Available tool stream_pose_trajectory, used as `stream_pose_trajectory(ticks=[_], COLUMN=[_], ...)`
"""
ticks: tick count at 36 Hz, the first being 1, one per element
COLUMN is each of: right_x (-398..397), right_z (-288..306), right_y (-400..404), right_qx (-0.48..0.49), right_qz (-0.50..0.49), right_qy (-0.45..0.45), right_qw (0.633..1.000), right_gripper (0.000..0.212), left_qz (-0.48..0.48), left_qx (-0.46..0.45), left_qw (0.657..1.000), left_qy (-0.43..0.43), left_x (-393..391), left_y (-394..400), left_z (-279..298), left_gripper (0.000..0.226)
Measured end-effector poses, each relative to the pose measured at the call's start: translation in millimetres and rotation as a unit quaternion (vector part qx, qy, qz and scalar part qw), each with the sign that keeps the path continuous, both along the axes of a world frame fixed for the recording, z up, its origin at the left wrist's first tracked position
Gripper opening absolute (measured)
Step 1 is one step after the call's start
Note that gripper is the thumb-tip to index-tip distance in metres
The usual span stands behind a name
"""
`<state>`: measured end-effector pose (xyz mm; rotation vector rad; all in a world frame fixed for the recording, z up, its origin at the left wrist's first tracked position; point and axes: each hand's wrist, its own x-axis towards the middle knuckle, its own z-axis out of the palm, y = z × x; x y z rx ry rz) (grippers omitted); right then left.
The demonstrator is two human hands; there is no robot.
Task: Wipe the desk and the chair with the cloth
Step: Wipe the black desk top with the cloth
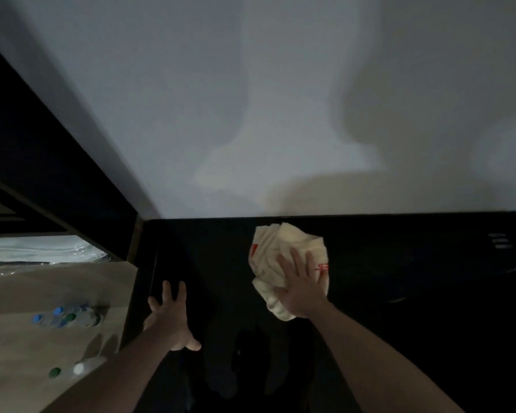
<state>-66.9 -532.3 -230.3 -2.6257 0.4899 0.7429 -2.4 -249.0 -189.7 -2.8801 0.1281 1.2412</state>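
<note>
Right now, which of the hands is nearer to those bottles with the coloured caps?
The left hand. It rests spread on the dark desk near its left edge, just right of the bottles. The right hand presses the cloth farther right.

right hand [303, 286] flat on cloth [276, 251]

Perhaps a dim home room: black desk [399, 293], bottles [69, 318].

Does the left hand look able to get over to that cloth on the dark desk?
Probably yes. The left hand rests open on the desk, and only bare dark surface shows between it and the cloth, which the right hand presses flat.
</note>
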Motion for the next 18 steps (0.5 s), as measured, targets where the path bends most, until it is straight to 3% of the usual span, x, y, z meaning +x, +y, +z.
stream_pose_trajectory(ticks=[6, 10, 18], right_x=[12, 45, 85], right_z=[5, 7, 2], right_y=[-58, -54, 13], right_qx=[0.000, 0.020, 0.033], right_qz=[-0.095, -0.146, -0.008], right_qy=[0.018, 0.024, 0.024], right_qw=[0.995, 0.989, 0.999], right_gripper=[0.079, 0.082, 0.082], left_qz=[0.026, 0.039, 0.051], left_qx=[-0.015, -0.019, -0.038], left_qw=[0.999, 0.999, 0.998], left_qy=[-0.018, -0.021, -0.029], left_x=[-9, -9, -6], left_y=[-20, -18, -18], left_z=[-13, -19, -31], left_gripper=[0.148, 0.149, 0.151])
